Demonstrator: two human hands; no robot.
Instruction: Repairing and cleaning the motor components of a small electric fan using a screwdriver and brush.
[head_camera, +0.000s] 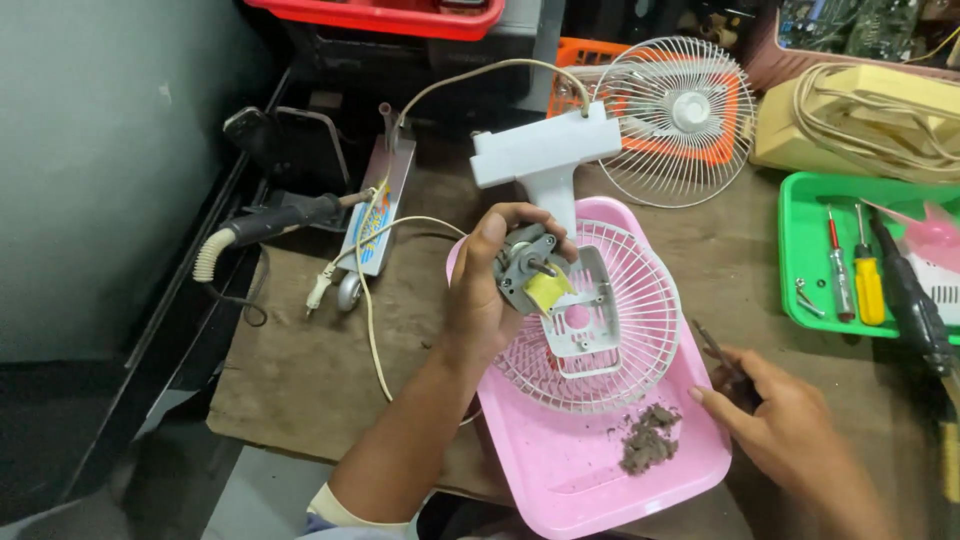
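My left hand (480, 300) grips a small grey fan motor (525, 268) with a yellow-wrapped coil, held above a pink tray (560, 470). The motor sits at the back of a white fan guard (625, 345) with its white stand (545, 155) pointing away from me. My right hand (770, 410) rests on the table right of the tray, pinching a thin dark tool (715, 352). A clump of grey dust (648, 440) lies in the tray.
A second white fan grille (680, 115) leans at the back before an orange basket. A green tray (805, 250) at right holds screwdrivers. A soldering iron (270, 225), white cord (370, 310) and a cream box with coiled cable (860, 115) lie around.
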